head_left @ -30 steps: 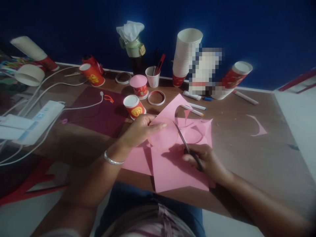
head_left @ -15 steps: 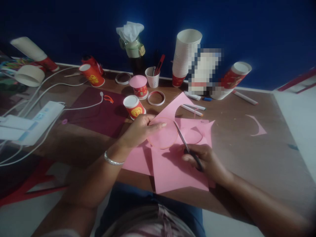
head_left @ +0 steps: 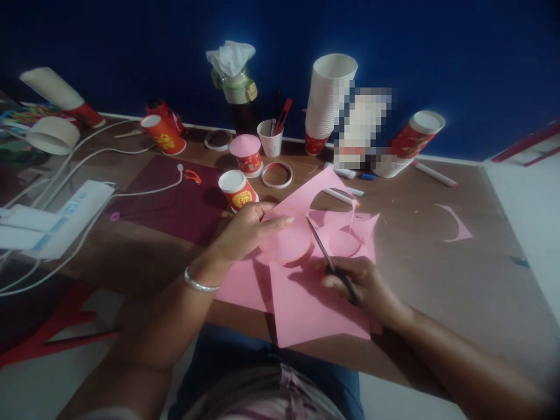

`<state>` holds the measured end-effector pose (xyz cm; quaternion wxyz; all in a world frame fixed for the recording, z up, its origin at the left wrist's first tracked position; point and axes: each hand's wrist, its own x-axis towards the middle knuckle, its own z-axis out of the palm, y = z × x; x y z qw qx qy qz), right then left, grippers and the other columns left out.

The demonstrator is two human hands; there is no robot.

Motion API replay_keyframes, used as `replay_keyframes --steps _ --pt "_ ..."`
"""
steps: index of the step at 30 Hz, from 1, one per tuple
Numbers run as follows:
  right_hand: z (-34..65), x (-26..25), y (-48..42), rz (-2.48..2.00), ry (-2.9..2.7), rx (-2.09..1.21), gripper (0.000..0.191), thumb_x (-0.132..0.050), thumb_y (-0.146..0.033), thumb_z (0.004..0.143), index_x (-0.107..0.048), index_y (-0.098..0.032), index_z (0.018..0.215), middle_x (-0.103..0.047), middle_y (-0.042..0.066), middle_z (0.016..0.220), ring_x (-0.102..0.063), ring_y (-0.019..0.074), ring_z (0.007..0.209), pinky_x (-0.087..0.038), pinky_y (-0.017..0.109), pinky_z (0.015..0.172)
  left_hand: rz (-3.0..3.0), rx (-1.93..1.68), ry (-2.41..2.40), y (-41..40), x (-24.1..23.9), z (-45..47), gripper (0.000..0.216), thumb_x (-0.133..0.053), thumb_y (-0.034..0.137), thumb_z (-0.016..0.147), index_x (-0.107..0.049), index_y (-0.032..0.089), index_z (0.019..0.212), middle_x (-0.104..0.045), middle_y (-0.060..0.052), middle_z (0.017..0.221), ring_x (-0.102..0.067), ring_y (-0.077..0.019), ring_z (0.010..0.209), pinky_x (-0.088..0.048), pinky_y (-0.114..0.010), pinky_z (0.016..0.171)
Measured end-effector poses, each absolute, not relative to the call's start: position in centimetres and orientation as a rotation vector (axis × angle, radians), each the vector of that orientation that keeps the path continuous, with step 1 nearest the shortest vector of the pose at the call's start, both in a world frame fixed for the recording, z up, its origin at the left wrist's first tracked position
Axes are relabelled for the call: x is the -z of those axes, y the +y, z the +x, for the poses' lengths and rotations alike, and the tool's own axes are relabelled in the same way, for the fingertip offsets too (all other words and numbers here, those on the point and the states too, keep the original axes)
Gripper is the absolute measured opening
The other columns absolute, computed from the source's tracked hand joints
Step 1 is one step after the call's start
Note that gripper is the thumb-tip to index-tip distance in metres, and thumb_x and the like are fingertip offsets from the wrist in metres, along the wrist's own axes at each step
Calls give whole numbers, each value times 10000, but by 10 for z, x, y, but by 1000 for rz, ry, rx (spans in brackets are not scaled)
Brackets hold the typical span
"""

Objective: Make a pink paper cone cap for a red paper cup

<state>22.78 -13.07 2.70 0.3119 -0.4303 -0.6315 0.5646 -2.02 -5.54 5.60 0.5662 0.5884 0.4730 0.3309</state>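
Left hand (head_left: 245, 233) pinching round pink paper disc (head_left: 284, 244), fingers clamped on its edge, above flat pink paper sheet (head_left: 306, 309). Slim dark metal scissors (head_left: 321, 245) meeting disc's right rim; right hand (head_left: 367, 289) curling fingers tight around handles. Risk: blades straying, nicking disc.

A craft corner, by the look of it: a brown table (head_left: 437, 280) pushed against a deep blue wall (head_left: 459, 58). A tall stack of white paper cups (head_left: 326, 99) and a pen cup (head_left: 270, 137) stand at the far edge. Cut pink paper (head_left: 306, 303), scissors (head_left: 326, 256), markers (head_left: 341, 197) and tape rings (head_left: 276, 174) lie in the middle. A power strip (head_left: 74, 207) trails cables on the left.
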Motion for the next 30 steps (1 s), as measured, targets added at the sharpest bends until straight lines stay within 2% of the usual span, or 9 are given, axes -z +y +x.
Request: replay_keyframes --steps 8,13,22,25,30 --pt "227 -29 -130 -1163 -1655 -1562 568 -765 -660 847 -548 -175 644 -367 -54 609 -288 86 580 -275 232 481 1414 -667 1125 -53 -56 -23 402 -802 534 786 -700 145 761 -666 -23 713 -606 -146 666 -462 -239 572" --pt "229 -25 -129 -1151 -1710 -1517 548 -739 -677 860 -633 -162 704 -454 -27 631 -345 106 597 -335 245 508 1413 -591 1132 -50 -57 -27 417 -798 544 789 -749 136 862 -695 -31 750 -613 -144 674 -459 -228 571" --pt "230 -25 -129 -1130 -1712 -1513 537 -740 -649 878 -664 -140 727 -438 -39 625 -341 94 587 -316 237 508 1408 -570 1080 -47 -61 -29 406 -807 520 783 -776 133 903 -703 -20 763 -592 -119 666 -435 -199 554" --pt "229 -26 -129 -1152 -1702 -1539 536 -757 -661 856 -689 -140 753 -447 -39 621 -344 95 583 -327 240 505 1437 -568 1083 -47 -60 -29 386 -796 520 796 -768 141 860 -712 -27 761 -615 -131 666 -453 -209 555" --pt "229 -26 -129 -1189 -1728 -1543 547 -743 -690 850 -717 -156 732 -532 -8 644 -407 116 607 -378 246 516 1504 -557 1009 -47 -62 -28 341 -773 494 836 -754 160 765 -746 -45 805 -684 -167 755 -545 -246 678"
